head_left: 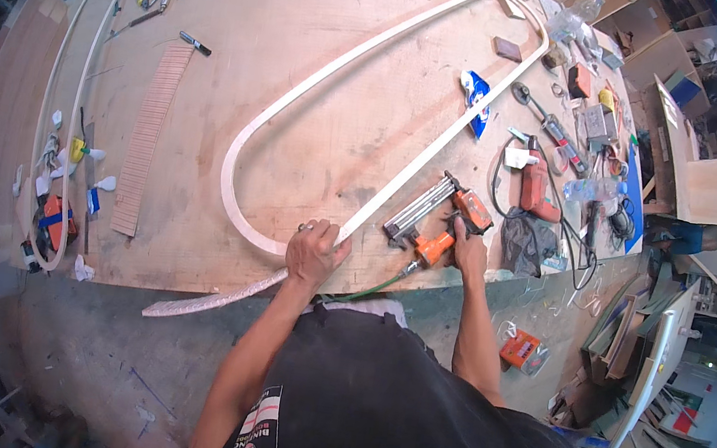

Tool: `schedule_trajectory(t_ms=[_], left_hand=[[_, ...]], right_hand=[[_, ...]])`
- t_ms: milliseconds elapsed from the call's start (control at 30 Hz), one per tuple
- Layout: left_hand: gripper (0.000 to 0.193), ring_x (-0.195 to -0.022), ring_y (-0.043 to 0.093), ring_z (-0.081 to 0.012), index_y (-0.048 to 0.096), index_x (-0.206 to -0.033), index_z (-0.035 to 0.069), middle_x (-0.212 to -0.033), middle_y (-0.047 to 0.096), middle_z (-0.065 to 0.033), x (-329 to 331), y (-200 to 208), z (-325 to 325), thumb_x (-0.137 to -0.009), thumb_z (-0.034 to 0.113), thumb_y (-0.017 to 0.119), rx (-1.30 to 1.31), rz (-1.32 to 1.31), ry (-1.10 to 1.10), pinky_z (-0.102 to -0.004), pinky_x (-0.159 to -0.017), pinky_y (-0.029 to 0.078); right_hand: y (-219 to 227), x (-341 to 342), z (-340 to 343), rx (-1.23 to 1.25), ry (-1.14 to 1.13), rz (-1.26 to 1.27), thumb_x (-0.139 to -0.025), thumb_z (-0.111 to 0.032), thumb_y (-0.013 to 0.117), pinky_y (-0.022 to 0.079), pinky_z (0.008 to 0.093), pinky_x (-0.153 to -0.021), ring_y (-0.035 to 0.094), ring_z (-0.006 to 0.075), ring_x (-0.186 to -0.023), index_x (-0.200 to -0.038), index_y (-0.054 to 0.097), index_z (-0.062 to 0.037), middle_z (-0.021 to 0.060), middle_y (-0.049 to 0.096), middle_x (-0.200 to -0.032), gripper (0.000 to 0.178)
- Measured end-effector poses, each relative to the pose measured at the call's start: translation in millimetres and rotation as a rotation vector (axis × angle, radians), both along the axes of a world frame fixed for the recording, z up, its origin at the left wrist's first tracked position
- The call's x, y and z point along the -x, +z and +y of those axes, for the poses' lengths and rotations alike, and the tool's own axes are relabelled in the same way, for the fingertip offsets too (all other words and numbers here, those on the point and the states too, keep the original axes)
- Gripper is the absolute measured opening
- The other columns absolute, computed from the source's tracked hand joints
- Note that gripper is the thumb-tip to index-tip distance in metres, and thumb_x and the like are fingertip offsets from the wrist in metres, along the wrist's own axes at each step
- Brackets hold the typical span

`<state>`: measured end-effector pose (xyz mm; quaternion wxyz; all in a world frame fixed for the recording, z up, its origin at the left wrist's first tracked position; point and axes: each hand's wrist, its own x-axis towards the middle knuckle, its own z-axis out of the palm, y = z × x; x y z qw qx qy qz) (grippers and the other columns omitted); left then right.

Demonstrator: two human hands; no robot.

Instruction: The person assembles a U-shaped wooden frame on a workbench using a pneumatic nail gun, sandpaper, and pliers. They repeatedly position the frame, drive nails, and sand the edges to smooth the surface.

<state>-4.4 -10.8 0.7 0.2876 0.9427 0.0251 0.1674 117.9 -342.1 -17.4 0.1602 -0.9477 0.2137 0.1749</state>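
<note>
A long pale strip [276,109] is bent into a teardrop loop on the wooden worktable [189,191]. My left hand [315,253] is closed over the loop's near end, where its two sides meet. One tail of the strip sticks out past the table's near edge. To the right, my right hand [468,250] grips an orange nail gun [435,249] lying on its side by that edge. The gun has a silver magazine, and a green hose [375,290] runs from it. Part of the grip is hidden by my fingers.
A second bent loop [53,89] lies at the far left, near a ribbed wooden strip [150,140] and a black marker [195,43]. Along the right side are a blue-and-white packet [476,103], a red drill [536,189], a grinder [563,141], cables and a dark plastic bag [524,244].
</note>
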Motion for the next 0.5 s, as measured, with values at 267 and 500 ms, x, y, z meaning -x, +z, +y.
schedule_trajectory(t_ms=[267,500], left_hand=[[0.022,-0.078,0.068,-0.0317,0.068,-0.092,0.005,-0.087,0.064,-0.0111,-0.5,-2.5,-0.1,-0.076,0.013,0.080,0.024,0.030,-0.045,-0.0428,-0.067,0.056],[0.039,-0.085,0.067,-0.0379,0.068,-0.112,0.001,-0.097,0.064,-0.0164,2.7,13.4,13.6,-0.075,0.008,0.078,0.109,0.183,-0.169,-0.0461,-0.075,0.056]], right_hand=[[26.2,-22.0,-22.5,0.070,0.088,0.118,-0.095,-0.083,0.041,0.056,0.0482,-0.087,0.076,0.0376,-0.095,-0.087,0.079,0.0007,0.0222,0.076,-0.087,0.092],[83.2,-171.2,-38.7,0.087,0.160,-0.054,-0.095,-0.076,0.052,0.058,0.0435,-0.075,0.077,0.0291,-0.070,-0.080,0.078,-0.0027,0.0136,0.075,-0.073,0.079]])
